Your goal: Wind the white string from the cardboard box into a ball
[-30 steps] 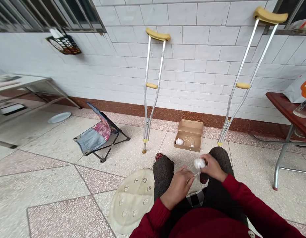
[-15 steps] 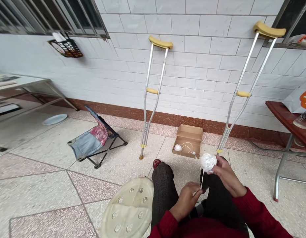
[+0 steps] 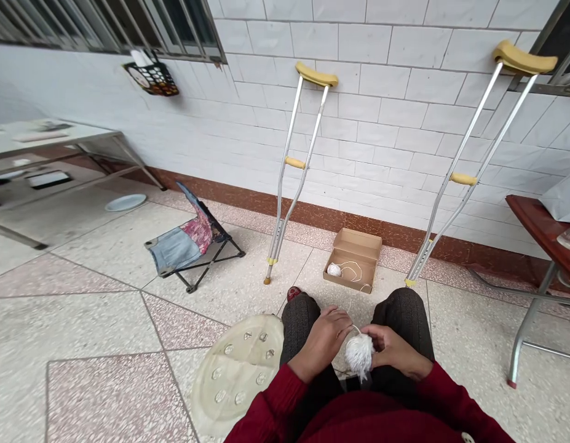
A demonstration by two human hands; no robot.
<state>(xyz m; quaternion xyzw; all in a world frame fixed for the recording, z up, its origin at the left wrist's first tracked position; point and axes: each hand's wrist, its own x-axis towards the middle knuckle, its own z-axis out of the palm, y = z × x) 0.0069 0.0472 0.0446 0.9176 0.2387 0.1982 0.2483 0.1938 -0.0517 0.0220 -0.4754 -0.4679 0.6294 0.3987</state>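
Observation:
Between my knees, my right hand (image 3: 395, 351) is closed around the right side of a white ball of yarn (image 3: 359, 355). My left hand (image 3: 328, 335) is closed just left of the ball, its fingertips pinching the strand of yarn (image 3: 356, 330) that meets the ball's top. Past my knees on the floor, an open cardboard box (image 3: 352, 280) holds a smaller white yarn ball (image 3: 334, 269) with a loose strand curling beside it. Some of that strand hangs over the box's front edge toward my hands.
Two crutches (image 3: 294, 162) (image 3: 463, 179) lean on the tiled wall. A folding chair (image 3: 176, 246) stands left, with a pale round holed mat or cover (image 3: 229, 363) beside my leg. A red-topped table (image 3: 538, 224) is at right, a white table (image 3: 100, 132) at far left.
My right hand has brought the yarn ball down and left, toward my lap. The left hand has risen to the ball's left side. The view has shifted slightly, and the strand in the box lies differently.

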